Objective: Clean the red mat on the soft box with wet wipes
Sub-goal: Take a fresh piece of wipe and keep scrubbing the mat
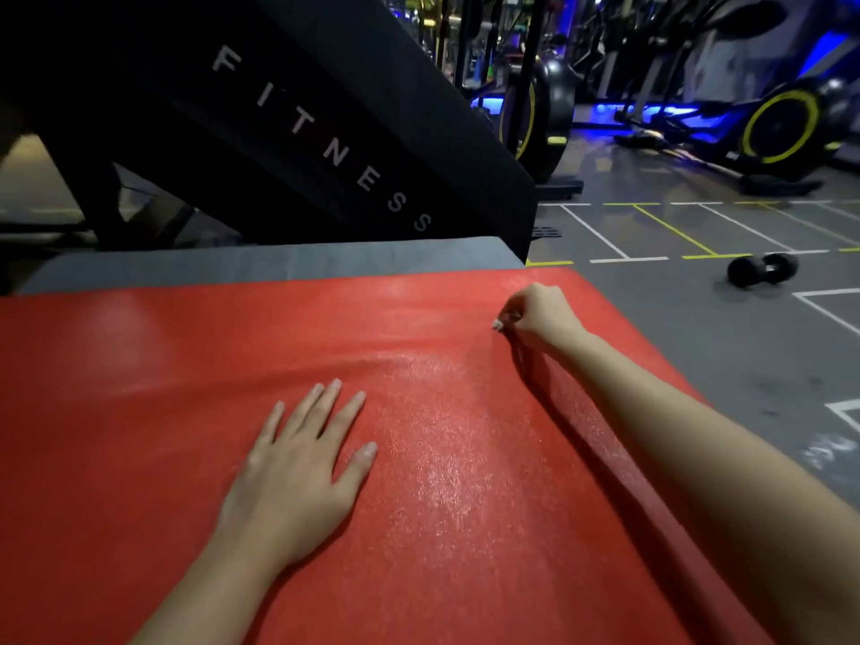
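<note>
Red mat (139,412) lies on the grey soft box (279,260), wet sheen down its middle, black FITNESS panel (325,109) leaning behind. Left grip (298,472) lies flat on the mat, fingers straight and spread, holding nothing; right grip (540,318) sits near the mat's far right corner, fingers curled tight. Dumbbell (763,270) on the floor (698,328) beyond, well apart; wet wipe (499,325) is balled inside that right grip, only a white scrap showing at the fingertips.

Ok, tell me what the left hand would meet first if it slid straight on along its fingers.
Probably the shallow wrinkle in the red mat, just past the left hand's fingertips; beyond that, bare mat up to the grey soft box.
</note>
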A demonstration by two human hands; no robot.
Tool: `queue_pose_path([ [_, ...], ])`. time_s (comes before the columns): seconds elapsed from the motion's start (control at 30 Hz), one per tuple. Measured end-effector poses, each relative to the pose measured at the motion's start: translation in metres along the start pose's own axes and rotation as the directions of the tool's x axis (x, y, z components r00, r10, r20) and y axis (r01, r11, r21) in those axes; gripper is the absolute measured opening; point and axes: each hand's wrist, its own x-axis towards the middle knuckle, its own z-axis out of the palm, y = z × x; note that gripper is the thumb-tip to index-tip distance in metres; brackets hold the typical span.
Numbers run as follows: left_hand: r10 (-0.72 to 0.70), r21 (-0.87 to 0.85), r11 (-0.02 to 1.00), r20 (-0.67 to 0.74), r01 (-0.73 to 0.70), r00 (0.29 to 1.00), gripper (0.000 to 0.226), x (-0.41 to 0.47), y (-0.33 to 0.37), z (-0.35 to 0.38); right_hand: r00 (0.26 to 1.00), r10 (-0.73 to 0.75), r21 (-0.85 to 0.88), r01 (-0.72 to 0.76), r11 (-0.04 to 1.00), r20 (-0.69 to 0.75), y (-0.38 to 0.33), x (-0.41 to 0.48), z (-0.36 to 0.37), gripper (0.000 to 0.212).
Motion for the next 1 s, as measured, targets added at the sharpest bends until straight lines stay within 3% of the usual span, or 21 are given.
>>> queue_pose_path([
  [0.13,-0.003,-0.016,1.0,-0.001,0.003,1.0,0.085,-0.001,0.002,-0.002,0.989,0.077,0.139,-0.059,0.988,-0.126,-0.001,0.026,0.014,0.013],
  [0.2,0.005,-0.015,1.0,-0.006,-0.005,1.0,0.086,-0.001,0.0,-0.003,0.991,0.114,0.12,-0.105,0.987,-0.068,0.001,0.028,0.008,0.011],
  [0.3,0.006,-0.027,1.0,-0.004,-0.006,1.0,0.078,0.0,-0.001,-0.001,0.994,0.043,-0.037,-0.039,0.999,0.105,0.008,0.028,-0.003,0.006],
  [0.37,0.006,-0.017,1.0,0.008,-0.006,1.0,0.077,0.0,0.0,0.0,0.997,0.006,-0.026,-0.004,1.0,0.079,0.01,0.037,-0.001,0.006],
  [0.5,-0.003,0.008,1.0,0.023,0.003,1.0,0.079,0.001,0.0,-0.002,0.99,0.114,0.239,-0.092,0.967,-0.081,0.005,0.065,0.014,0.008],
  [0.6,-0.009,-0.036,0.999,0.0,0.009,1.0,0.08,0.002,0.002,-0.003,0.974,0.202,0.365,-0.152,0.919,-0.103,0.005,0.077,0.019,0.02],
  [0.77,-0.002,-0.01,1.0,0.012,0.002,1.0,0.076,0.001,0.001,-0.002,0.978,0.081,0.288,-0.134,0.948,0.19,0.011,0.079,-0.002,0.019],
  [0.8,0.001,-0.021,1.0,0.01,-0.001,1.0,0.076,0.0,0.001,-0.001,0.98,0.053,0.237,-0.099,0.967,0.192,0.012,0.081,-0.005,0.019],
  [0.9,-0.009,-0.029,1.0,0.013,0.009,1.0,0.076,0.001,0.003,-0.004,0.996,0.095,0.184,-0.094,0.979,0.003,0.008,0.102,0.011,0.019],
  [1.0,0.002,0.02,1.0,0.024,-0.003,1.0,0.083,0.0,0.003,-0.004,0.967,0.202,0.328,-0.141,0.934,-0.158,-0.006,0.125,0.035,0.013],
])
